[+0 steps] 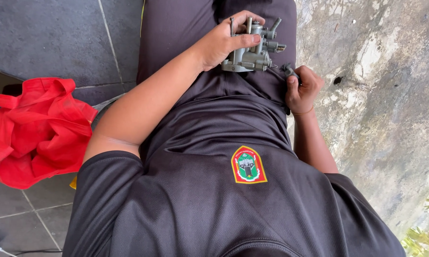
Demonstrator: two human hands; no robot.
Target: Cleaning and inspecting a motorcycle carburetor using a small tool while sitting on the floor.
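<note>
Resting on the lap, a grey carburetor (252,47) sits clasped by the left hand (224,43); right hand (302,88) grasps a small tool (290,71); red bag (34,128) nearby.

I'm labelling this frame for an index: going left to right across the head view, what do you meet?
Red cloth bag → left hand → grey metal carburetor → right hand, gripping a small dark tool → stained concrete wall.

dark tiled floor (48,38) — a crumpled red bag (34,131) lies on it.
</note>
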